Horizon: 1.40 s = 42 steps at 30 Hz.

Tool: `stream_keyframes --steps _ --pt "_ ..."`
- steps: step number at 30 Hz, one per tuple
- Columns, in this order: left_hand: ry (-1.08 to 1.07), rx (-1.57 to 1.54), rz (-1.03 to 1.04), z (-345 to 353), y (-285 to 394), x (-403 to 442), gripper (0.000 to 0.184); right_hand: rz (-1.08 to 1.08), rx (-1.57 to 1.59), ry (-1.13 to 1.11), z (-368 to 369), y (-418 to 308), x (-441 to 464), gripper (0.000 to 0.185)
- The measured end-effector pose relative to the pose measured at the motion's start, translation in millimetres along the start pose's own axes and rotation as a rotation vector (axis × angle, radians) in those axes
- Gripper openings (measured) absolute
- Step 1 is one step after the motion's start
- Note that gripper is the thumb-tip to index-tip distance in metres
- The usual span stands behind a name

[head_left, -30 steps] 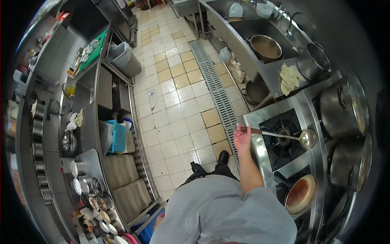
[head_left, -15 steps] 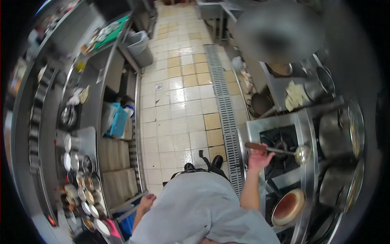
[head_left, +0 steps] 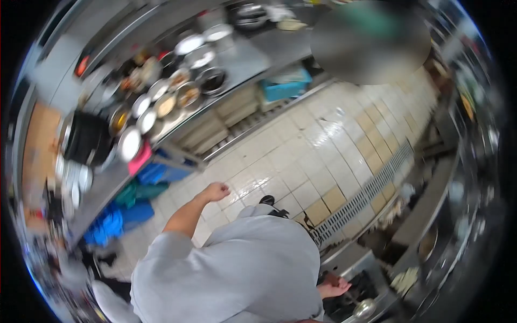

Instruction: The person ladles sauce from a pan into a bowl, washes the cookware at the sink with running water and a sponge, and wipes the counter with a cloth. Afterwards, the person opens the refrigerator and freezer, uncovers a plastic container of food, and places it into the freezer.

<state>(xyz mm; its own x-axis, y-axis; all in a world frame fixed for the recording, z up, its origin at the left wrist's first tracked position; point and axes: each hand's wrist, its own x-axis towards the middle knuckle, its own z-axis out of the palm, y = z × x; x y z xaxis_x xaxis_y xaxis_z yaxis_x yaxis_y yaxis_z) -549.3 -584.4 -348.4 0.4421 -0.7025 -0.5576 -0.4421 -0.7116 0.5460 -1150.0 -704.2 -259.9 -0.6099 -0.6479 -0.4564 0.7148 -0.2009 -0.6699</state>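
My right hand [head_left: 335, 287] is closed on a ladle [head_left: 364, 308] at the lower right, over the stove's burner [head_left: 362, 288]. The ladle has a brown handle, and its round metal bowl hangs past my fingers. Out over the tiled floor, my left hand [head_left: 217, 191] has its fingers curled, with nothing visible in it. It is nearest to the counter with the metal containers but does not touch it.
On the counter at upper left stand several metal containers of ingredients [head_left: 165, 105] and a black pot [head_left: 89, 139]. Blue bags [head_left: 121, 218] lie below. A blue crate [head_left: 287, 86] sits on the lower shelf. A floor drain grate [head_left: 371, 188] runs beside the stove.
My view has swung left, toward the counter with containers, and is somewhat blurred. My left arm has come up and out from my side. The ladle stays in my right hand.
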Motion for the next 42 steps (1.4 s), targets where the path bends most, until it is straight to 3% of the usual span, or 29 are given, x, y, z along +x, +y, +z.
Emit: stream_keyframes --steps 2,3,5,7,8,9,10,12,15,16,18,19,20,22,28,32,34,38,42 --pt "0.247 -0.319 -0.096 1 -28 10 0.037 -0.138 -0.178 0.035 33 24 -28 0.045" --pt "0.37 -0.481 -0.14 2 -45 21 0.036 0.044 -0.123 -0.014 22 19 -9 0.04" --pt "0.636 -1.048 -0.294 -37 -30 16 0.035 0.053 -0.288 -0.065 54 21 -17 0.045" --pt "0.978 -1.359 -0.23 -83 -32 9 0.037 0.022 -0.42 -0.136 105 28 -47 0.047" --pt "1.108 -1.471 -0.236 -102 -48 7 0.046 0.039 -0.455 -0.168 105 29 -20 0.047" --pt "1.235 -1.579 -0.236 -117 -64 5 0.057 0.237 -0.374 -0.302 93 20 36 0.045" --pt "1.332 -1.653 -0.25 -135 -78 -3 0.07 0.436 -0.286 -0.424 112 22 33 0.042" --pt "1.405 -1.794 -0.195 -175 -110 -24 0.1 0.44 -0.29 -0.414 148 39 8 0.039" --pt "1.63 -1.782 -0.133 -222 -146 -44 0.096 0.479 -0.412 -0.458 171 60 3 0.039" --pt "1.64 -1.785 -0.136 -231 -163 -44 0.096 0.483 -0.416 -0.466 181 66 -9 0.039" --pt "1.453 -1.825 -0.279 -245 -189 -44 0.089 0.607 -0.419 -0.441 202 79 -34 0.041" --pt "1.403 -1.823 -0.289 -248 -197 -44 0.074 0.571 -0.474 -0.388 207 84 -36 0.043" --pt "1.405 -1.828 -0.291 -247 -203 -43 0.074 0.57 -0.477 -0.393 207 86 -35 0.043" --pt "1.332 -1.833 -0.207 -261 -187 -50 0.054 0.596 -0.533 -0.544 203 90 -29 0.041" --pt "1.437 -1.995 -0.197 -284 -159 -59 0.058 0.594 -0.737 -0.465 218 91 -55 0.045" --pt "1.425 -1.94 -0.13 -273 -146 -70 0.058 0.586 -0.676 -0.408 222 88 -58 0.047" --pt "1.341 -1.938 -0.067 -268 -147 -77 0.06 0.643 -0.686 -0.523 212 82 -28 0.044" --pt "1.228 -1.924 -0.04 -263 -107 -100 0.059 0.597 -0.682 -0.53 200 73 -7 0.043" --pt "1.088 -1.808 -0.099 -253 -58 -113 0.058 0.48 -0.798 -0.527 191 63 -5 0.024"
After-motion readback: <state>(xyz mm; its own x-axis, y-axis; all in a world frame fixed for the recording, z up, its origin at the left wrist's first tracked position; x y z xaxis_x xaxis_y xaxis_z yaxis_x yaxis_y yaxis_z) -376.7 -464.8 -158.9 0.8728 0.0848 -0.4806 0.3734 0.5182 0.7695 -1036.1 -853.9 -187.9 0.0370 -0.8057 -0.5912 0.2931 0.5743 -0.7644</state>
